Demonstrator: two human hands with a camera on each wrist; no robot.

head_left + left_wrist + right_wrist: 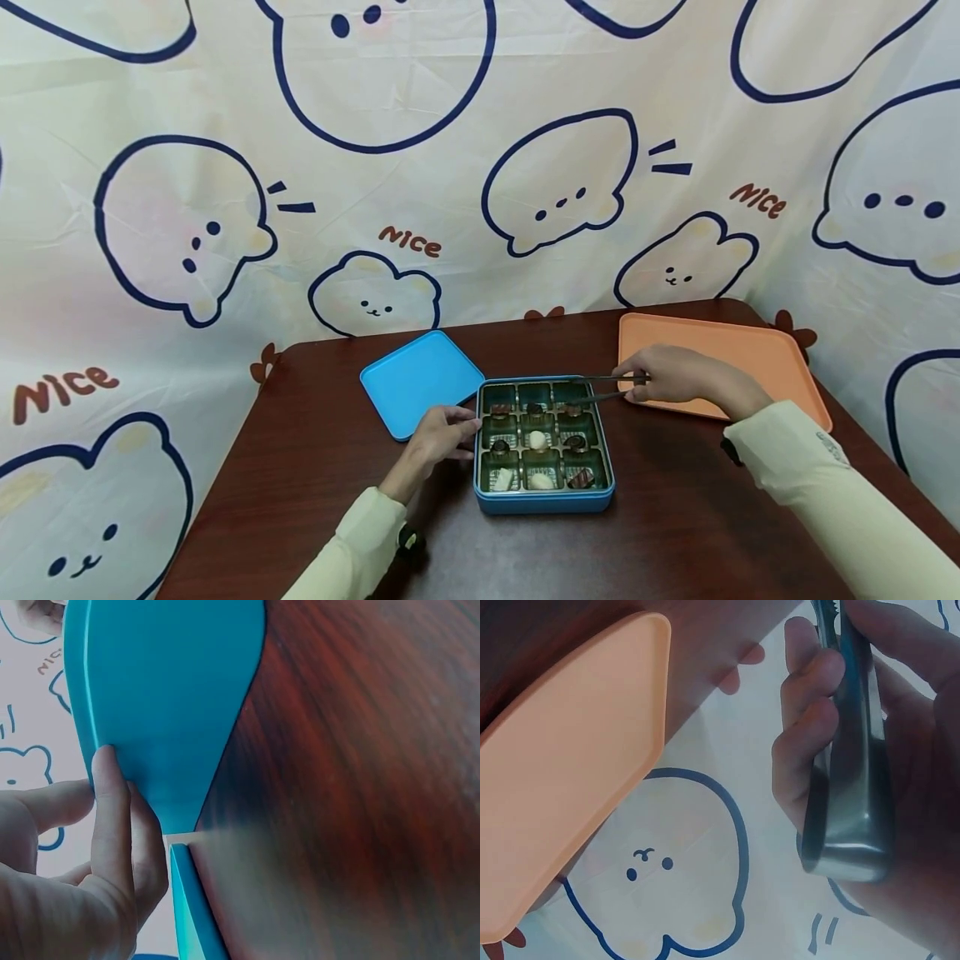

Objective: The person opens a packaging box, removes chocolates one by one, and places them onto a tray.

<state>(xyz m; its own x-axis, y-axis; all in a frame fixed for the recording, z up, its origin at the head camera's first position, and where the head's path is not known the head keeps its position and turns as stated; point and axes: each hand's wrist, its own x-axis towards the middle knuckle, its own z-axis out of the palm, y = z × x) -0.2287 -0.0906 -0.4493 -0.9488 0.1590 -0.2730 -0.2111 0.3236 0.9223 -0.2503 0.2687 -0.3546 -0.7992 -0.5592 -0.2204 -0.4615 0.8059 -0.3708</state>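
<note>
A blue tin [543,501] stands on the table with a gold divided insert, its several compartments holding dark, white and striped chocolates. Against its left wall rest the extended fingers of my left hand [438,437]; the left wrist view shows fingertips at the tin's upper edge. My right hand [667,375] grips metal tongs [859,787], thumb on one arm and curled fingers on the other. The tongs reach left over the tin's back right corner, their arms apart. Their tips overlap the back right compartment, where a brown chocolate [573,409] lies.
A blue lid [423,379] lies behind and left of the tin, its corner close to it. At the back right is an orange tray [738,346], partly under my right hand. A patterned cloth [562,283] hangs behind the dark wooden table [300,467].
</note>
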